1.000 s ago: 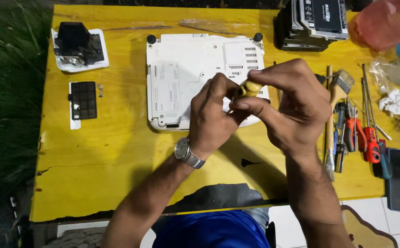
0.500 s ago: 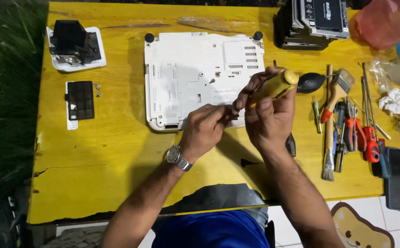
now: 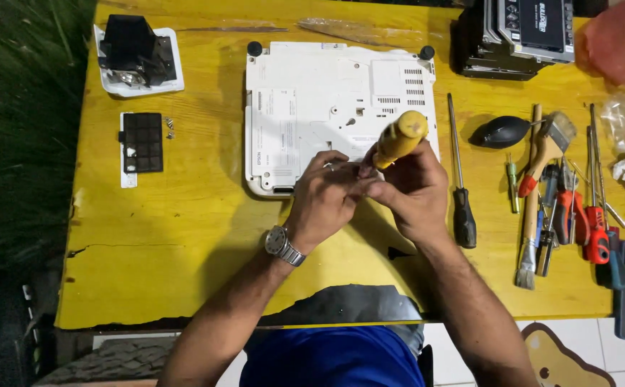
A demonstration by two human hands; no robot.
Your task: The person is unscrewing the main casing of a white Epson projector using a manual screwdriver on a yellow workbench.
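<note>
Head view: yellow-handled screwdriver (image 3: 401,136) stands tilted over near edge of white device (image 3: 337,107) on yellow table (image 3: 183,244). Right hand (image 3: 409,190) clamps its handle; left hand (image 3: 323,201) pinches near tip. Handle more upright than half a second ago.

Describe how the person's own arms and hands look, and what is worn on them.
Both forearms are bare, with no sleeves showing on them and no gloves. The left hand has a silver metal wristwatch on its wrist. The right hand shows no watch, band or ring that I can make out.
</note>
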